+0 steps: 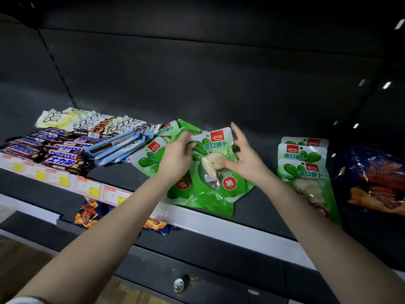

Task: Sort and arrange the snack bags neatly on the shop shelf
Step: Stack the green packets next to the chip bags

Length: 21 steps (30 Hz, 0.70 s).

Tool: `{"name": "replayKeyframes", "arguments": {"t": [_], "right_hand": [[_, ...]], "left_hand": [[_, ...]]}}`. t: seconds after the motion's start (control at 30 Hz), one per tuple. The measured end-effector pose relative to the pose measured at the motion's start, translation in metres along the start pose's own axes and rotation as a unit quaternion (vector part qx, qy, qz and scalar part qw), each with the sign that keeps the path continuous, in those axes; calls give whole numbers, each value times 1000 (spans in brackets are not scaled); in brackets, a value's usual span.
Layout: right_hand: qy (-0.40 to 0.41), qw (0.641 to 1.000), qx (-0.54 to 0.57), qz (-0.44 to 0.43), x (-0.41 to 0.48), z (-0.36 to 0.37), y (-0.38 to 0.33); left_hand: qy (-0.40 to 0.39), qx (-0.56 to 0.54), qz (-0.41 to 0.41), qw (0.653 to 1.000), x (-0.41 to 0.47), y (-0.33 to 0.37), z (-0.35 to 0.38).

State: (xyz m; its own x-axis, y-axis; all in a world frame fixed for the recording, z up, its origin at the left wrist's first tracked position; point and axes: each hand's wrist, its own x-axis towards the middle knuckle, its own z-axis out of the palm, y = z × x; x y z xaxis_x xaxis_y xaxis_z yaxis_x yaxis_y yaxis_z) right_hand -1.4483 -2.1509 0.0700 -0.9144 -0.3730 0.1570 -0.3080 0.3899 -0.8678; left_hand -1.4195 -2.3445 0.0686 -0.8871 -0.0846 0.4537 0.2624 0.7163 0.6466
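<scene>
A loose pile of green snack bags (151,160) lies mid-shelf. On top of it is one green bag (215,181) with a clear window and a red label. My left hand (177,156) grips that bag's upper left edge, thumb curled over it. My right hand (245,155) rests on the bag's right side, its fingers spread and raised, fingertips touching the window area. To the right, three green bags (303,159) lie in a neat overlapping column.
Dove bars (87,122), Snickers bars (54,150) and blue-wrapped bars (116,148) fill the shelf's left part. A dark blue chip bag (377,181) lies at far right. Price tags (87,186) line the shelf's front rail (241,229). More chip bags (87,212) sit on the lower shelf.
</scene>
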Motion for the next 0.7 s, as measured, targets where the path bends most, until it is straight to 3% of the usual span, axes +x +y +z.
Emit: {"name": "replayKeyframes", "arguments": {"t": [0.07, 0.17, 0.37, 0.57, 0.7], "right_hand": [[-9, 1000, 12, 7, -6, -5, 8], [52, 998, 39, 7, -14, -15, 15], [148, 989, 23, 2, -39, -50, 20], [204, 972, -84, 77, -77, -90, 38], [199, 965, -124, 120, -105, -104, 44]], "left_hand": [[26, -33, 4, 999, 6, 7, 5], [62, -111, -16, 992, 12, 19, 16], [11, -165, -10, 986, 19, 41, 42], [-56, -36, 64, 996, 20, 60, 77], [-115, 198, 130, 965, 20, 53, 104]]}}
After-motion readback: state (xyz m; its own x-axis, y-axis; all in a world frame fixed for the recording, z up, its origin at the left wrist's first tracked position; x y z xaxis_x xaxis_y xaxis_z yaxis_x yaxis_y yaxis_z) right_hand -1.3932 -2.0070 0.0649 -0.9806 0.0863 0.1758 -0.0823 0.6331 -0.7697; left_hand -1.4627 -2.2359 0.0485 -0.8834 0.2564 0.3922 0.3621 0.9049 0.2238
